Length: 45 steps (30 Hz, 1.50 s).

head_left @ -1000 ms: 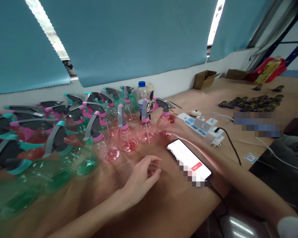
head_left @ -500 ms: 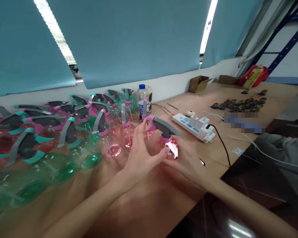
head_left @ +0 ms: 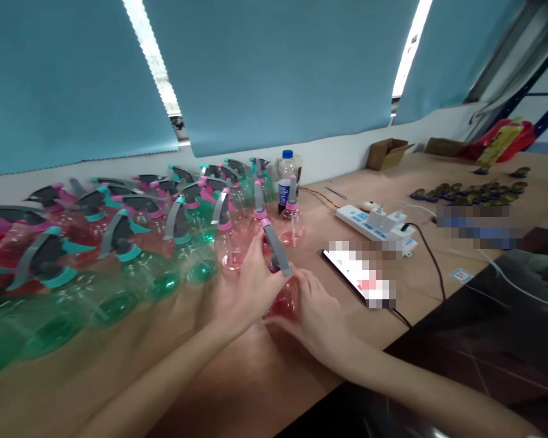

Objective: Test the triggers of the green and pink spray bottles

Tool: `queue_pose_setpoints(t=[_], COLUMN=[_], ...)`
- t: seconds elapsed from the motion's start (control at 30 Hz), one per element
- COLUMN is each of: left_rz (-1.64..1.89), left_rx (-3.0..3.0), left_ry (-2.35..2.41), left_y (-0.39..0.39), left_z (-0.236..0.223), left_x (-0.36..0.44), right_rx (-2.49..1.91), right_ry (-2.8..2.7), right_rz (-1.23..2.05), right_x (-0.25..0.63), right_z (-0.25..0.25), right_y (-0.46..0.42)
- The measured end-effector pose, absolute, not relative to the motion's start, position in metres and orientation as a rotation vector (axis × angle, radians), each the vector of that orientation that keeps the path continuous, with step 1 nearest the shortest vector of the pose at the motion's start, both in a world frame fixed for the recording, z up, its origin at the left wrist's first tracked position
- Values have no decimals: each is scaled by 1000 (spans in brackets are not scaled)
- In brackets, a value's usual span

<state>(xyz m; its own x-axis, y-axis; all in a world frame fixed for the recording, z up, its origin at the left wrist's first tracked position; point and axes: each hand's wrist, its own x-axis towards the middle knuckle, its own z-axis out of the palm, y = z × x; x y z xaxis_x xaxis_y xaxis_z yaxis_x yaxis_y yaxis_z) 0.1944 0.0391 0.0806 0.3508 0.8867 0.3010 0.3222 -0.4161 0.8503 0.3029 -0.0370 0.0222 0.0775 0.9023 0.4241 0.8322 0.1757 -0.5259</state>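
Observation:
Between my hands is a pink transparent spray bottle [head_left: 287,299] with a grey trigger head. My left hand [head_left: 256,281] is closed around its spray head, the fingers partly hidden behind it. Curled against the right side of the body is my right hand [head_left: 318,313], its thumb low across the front. Just beyond stand more pink spray bottles [head_left: 231,246]. Green spray bottles [head_left: 153,277] with teal collars line the left side, close to my left forearm.
A phone [head_left: 358,274] with a lit screen lies right of my hands. Behind it are a white power strip [head_left: 374,224] with plugs and cables. A blue-capped bottle [head_left: 288,176] stands near the wall. Farther off are a cardboard box [head_left: 387,155] and several small round dark pieces [head_left: 470,193].
Both hands have drawn the spray bottle left and nearer, and its head has turned from pointing right to pointing towards me. The phone has come into clear sight. The view has shifted left.

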Motion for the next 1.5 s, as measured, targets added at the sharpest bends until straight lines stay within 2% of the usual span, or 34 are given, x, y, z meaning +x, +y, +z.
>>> queue_pose_setpoints(t=[0.27, 0.53, 0.9, 1.5], left_rz=[1229, 1247, 1068, 1102], left_rx=[1993, 1976, 1919, 1905], left_ry=[1092, 1093, 1074, 1037], left_y=[48, 58, 37, 27], left_z=[70, 67, 80, 82], left_x=[124, 47, 27, 33], right_rx=[-1216, -922, -931, -980], right_ry=[-1977, -1959, -2178, -2287], right_rz=[550, 1071, 494, 438], right_x=[266, 238, 254, 255], right_z=[39, 40, -15, -27], right_y=[-28, 0, 43, 42])
